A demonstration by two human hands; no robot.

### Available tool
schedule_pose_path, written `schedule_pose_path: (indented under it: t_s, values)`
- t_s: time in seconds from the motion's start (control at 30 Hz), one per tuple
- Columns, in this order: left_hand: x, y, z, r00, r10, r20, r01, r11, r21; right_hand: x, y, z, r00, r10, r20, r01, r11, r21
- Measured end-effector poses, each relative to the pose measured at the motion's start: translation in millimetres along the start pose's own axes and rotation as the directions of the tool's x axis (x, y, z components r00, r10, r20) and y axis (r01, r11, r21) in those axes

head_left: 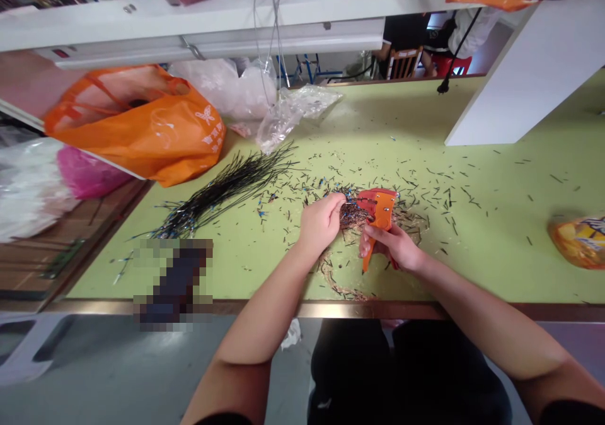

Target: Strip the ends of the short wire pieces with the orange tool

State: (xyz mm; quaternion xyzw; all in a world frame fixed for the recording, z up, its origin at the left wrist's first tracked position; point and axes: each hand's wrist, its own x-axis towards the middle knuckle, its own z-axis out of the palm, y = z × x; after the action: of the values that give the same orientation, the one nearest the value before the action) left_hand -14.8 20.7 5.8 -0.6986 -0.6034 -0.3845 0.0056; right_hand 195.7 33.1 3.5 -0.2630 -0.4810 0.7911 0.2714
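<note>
Over the middle of the green bench, my right hand [392,243] is wrapped round the handles of an orange and red wire stripper [385,207]. Its red jaw end points left, toward my left hand [324,218]. There, my thumb and fingers pinch a thin dark wire [354,200], whose end reaches to the stripper's jaws; whether the jaws grip it I cannot tell. Beneath both hands is a heap of small cut wires with blue parts [352,215]. A long bundle of black wires [227,188] lies to the left of my left hand.
Black wire scraps [449,195] litter the green bench [491,248]. An orange bag [155,132] and clear plastic bags [288,116] stand at the back left. A white upright panel [520,78] rises at the right, near a yellow packet [581,241]. A shelf [236,15] overhangs the back.
</note>
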Motion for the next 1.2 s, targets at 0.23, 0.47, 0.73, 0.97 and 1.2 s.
schedule_pose_path:
  t_s: [0.23,0.47,0.73,0.97,1.2]
  values:
    - [-0.2,0.5,0.7,1.0,0.023,-0.008,-0.023,1.0,0.011,0.6,3.4,-2.1,1.0,-0.008,0.011,0.009,0.996,-0.084]
    - [-0.9,1.2,0.2,1.0,0.004,-0.017,-0.004,0.999,-0.033,1.2,3.8,-2.7,1.0,-0.011,-0.011,0.011,0.999,-0.032]
    - [0.1,2.0,2.8,0.999,-0.043,0.007,0.044,0.992,-0.115,0.6,2.7,-0.3,1.0,-0.007,0.002,0.007,1.0,0.008]
    - [0.3,3.2,3.2,0.998,-0.066,0.0,0.064,0.98,-0.187,-0.7,3.7,2.9,0.999,0.0,-0.047,0.001,1.0,0.02]
    - [-0.4,6.3,8.2,0.993,-0.112,0.037,0.118,0.957,-0.263,-2.9,8.1,18.8,0.999,-0.004,-0.047,0.012,0.987,0.161]
